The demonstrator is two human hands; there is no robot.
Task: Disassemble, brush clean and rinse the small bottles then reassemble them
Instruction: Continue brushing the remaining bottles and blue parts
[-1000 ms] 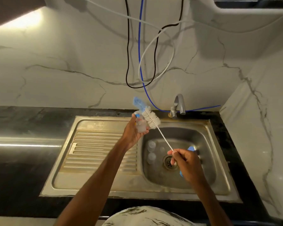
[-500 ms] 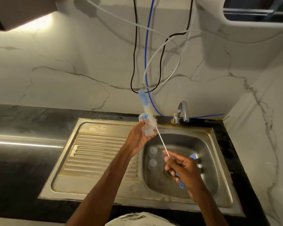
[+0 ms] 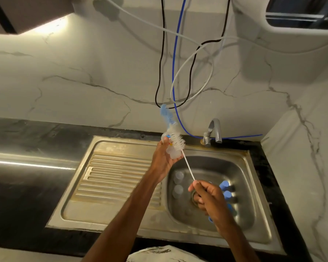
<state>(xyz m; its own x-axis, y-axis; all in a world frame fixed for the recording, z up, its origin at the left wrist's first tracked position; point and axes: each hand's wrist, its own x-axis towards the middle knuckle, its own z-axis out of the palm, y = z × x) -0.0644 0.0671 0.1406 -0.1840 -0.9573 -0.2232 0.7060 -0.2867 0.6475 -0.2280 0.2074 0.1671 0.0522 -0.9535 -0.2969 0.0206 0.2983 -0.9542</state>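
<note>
Bottle brush (image 3: 176,141) apparently against small bottle (image 3: 172,153)

Dim warm light from upper left, glare streak on counter (image 3: 27,164), edges bowed, sink (image 3: 112,210) perhaps motion-blurred.

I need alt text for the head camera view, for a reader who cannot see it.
Over a steel sink, the left hand holds a small clear bottle while the right hand pinches the wire handle of a bottle brush whose white bristles lie against the bottle. Two more clear bottles and blue caps lie in the sink.
</note>
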